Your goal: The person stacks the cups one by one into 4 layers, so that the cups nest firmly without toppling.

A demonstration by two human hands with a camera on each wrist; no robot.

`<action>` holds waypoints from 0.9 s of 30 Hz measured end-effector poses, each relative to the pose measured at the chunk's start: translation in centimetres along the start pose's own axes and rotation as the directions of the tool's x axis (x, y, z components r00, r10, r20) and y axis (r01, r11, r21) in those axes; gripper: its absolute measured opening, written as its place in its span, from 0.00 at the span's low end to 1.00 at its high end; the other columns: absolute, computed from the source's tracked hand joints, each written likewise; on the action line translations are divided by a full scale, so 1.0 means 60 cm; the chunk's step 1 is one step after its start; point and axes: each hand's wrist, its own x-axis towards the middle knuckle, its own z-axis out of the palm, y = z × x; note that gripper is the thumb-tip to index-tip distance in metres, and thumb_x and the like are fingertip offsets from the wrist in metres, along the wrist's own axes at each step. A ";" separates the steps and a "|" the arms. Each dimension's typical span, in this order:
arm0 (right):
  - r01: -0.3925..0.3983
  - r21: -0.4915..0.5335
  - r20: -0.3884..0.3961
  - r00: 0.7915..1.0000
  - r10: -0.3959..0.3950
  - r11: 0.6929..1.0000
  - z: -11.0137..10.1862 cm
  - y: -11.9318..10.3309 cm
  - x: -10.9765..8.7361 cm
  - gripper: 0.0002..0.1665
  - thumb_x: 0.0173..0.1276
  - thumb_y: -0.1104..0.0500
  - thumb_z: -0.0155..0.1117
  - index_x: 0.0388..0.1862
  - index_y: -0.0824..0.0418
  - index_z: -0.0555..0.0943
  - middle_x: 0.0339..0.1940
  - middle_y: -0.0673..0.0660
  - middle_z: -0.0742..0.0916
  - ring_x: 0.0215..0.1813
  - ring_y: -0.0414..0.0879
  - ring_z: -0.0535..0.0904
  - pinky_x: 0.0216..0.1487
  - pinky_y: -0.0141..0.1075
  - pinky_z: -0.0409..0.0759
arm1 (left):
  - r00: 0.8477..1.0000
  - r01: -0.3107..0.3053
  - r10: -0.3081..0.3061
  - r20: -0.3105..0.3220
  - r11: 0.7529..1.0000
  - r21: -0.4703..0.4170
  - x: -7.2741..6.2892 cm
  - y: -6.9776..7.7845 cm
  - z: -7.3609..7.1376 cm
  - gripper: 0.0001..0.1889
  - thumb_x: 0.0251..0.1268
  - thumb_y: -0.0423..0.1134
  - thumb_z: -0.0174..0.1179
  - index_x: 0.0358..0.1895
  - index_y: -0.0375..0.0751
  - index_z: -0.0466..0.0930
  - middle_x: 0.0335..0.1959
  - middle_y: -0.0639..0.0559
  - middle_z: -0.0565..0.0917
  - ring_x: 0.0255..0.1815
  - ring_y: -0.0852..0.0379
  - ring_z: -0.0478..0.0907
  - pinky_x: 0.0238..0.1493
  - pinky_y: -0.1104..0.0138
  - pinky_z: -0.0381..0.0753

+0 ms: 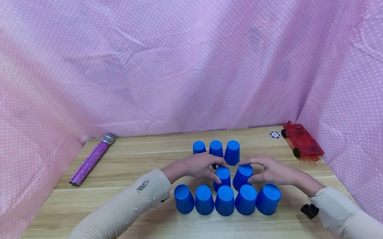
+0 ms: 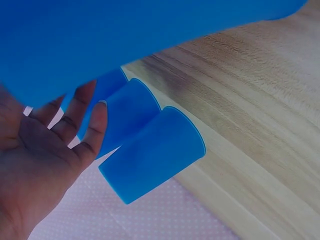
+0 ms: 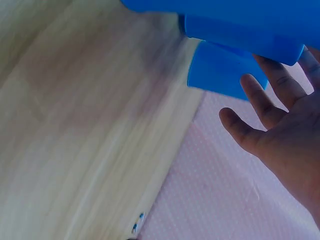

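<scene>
The person's left grip pinches an upturned blue cup between thumb and finger; the right grip likewise pinches a second cup, at the first one's three o'clock; on the wooden counter, a row of five cups stands at the pair's six o'clock, three farther cups at eleven, a red toy car at two.
</scene>
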 end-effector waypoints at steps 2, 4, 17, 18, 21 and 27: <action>0.007 -0.005 -0.035 0.999 -0.007 1.000 -0.007 0.001 -0.007 0.31 0.68 0.48 0.69 0.69 0.49 0.75 0.69 0.60 0.79 0.70 0.66 0.73 0.61 0.71 0.72 | 1.000 0.006 -0.006 0.003 1.000 0.006 0.001 0.000 -0.001 0.27 0.62 0.55 0.68 0.64 0.59 0.76 0.62 0.60 0.81 0.63 0.58 0.78 0.61 0.63 0.80; 0.004 -0.020 -0.079 0.997 -0.005 1.000 -0.014 0.003 -0.012 0.32 0.67 0.47 0.69 0.69 0.50 0.75 0.68 0.60 0.80 0.69 0.66 0.74 0.61 0.69 0.73 | 1.000 0.011 -0.011 0.009 1.000 0.011 0.001 -0.001 -0.001 0.27 0.62 0.55 0.68 0.65 0.58 0.75 0.61 0.60 0.81 0.63 0.58 0.78 0.61 0.64 0.80; 0.007 -0.101 -0.257 0.966 -0.033 0.995 -0.056 0.021 -0.006 0.35 0.65 0.50 0.72 0.68 0.59 0.72 0.66 0.62 0.80 0.69 0.67 0.72 0.63 0.71 0.69 | 0.999 0.012 -0.012 0.029 1.000 0.011 0.000 0.000 -0.002 0.27 0.62 0.55 0.67 0.64 0.58 0.75 0.60 0.61 0.81 0.63 0.59 0.78 0.60 0.65 0.80; 0.003 -0.096 -0.262 0.965 -0.028 0.995 -0.059 0.022 -0.004 0.36 0.65 0.50 0.72 0.68 0.59 0.72 0.66 0.62 0.80 0.70 0.67 0.72 0.63 0.71 0.69 | 0.999 0.014 -0.014 0.028 1.000 0.013 0.000 0.001 -0.003 0.27 0.62 0.55 0.67 0.65 0.58 0.75 0.61 0.60 0.81 0.63 0.59 0.78 0.60 0.65 0.80; -0.020 -0.093 -0.274 0.962 -0.006 0.995 -0.064 0.029 0.003 0.36 0.66 0.50 0.72 0.69 0.60 0.71 0.67 0.63 0.79 0.70 0.67 0.71 0.64 0.72 0.68 | 1.000 0.014 -0.015 0.026 1.000 0.016 0.001 0.003 -0.004 0.28 0.62 0.55 0.67 0.65 0.58 0.75 0.61 0.60 0.81 0.63 0.59 0.78 0.60 0.65 0.81; -0.068 -0.091 -0.276 0.960 0.040 0.994 -0.068 0.045 0.016 0.38 0.67 0.47 0.70 0.71 0.60 0.69 0.69 0.64 0.78 0.71 0.67 0.69 0.64 0.72 0.68 | 1.000 0.002 -0.003 0.027 1.000 0.016 0.001 0.001 -0.004 0.27 0.62 0.55 0.67 0.65 0.58 0.75 0.60 0.61 0.82 0.63 0.59 0.78 0.60 0.65 0.80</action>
